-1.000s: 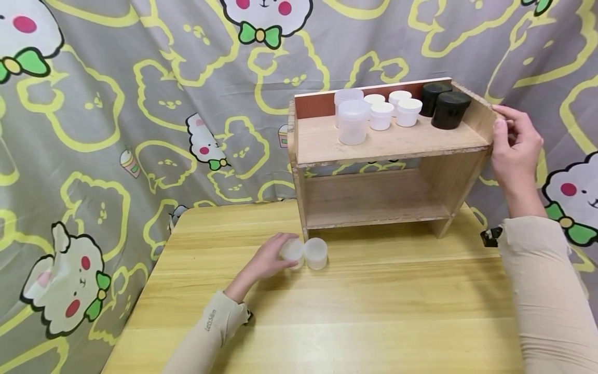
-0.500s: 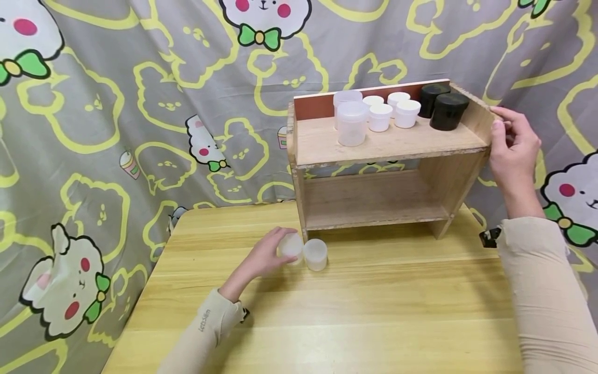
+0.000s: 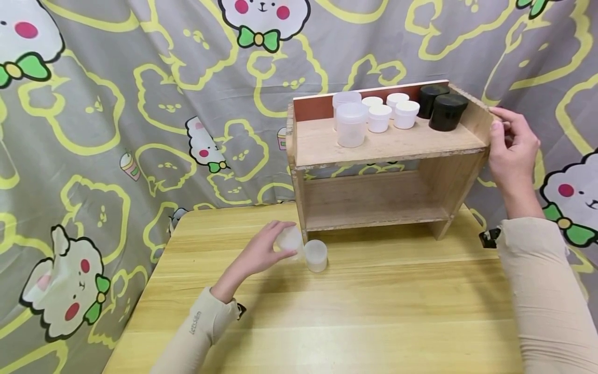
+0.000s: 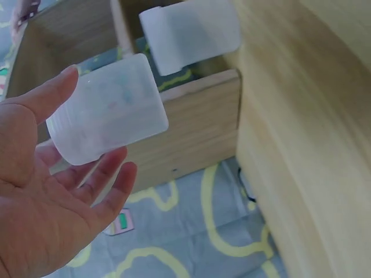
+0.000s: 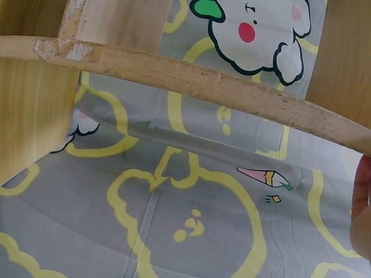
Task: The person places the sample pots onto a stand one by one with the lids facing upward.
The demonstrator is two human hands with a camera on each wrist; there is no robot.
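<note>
Between thumb and fingers, my left hand point(image 3: 262, 251) holds a translucent plastic jar point(image 4: 110, 110) by its lid end, beside the shelf's left front foot. A matching translucent jar point(image 3: 316, 255) stands on the table just to its right. My right hand point(image 3: 516, 150) grips the upper edge of the right side panel of a small wooden shelf point(image 3: 392, 150), thumb in front. Only a sliver of that hand's fingers point(image 5: 362, 202) shows in the right wrist view, at the panel's edge.
On the upper shelf board stand two taller translucent jars point(image 3: 351, 124), several small white jars point(image 3: 379, 118) and two black jars point(image 3: 447, 112). The lower board point(image 3: 374, 200) lies beneath. A patterned curtain point(image 3: 187, 104) hangs behind the wooden table point(image 3: 355, 322).
My left hand has moved slightly back and left with the jar, widening the gap to the standing jar. The right hand keeps its grip on the shelf.
</note>
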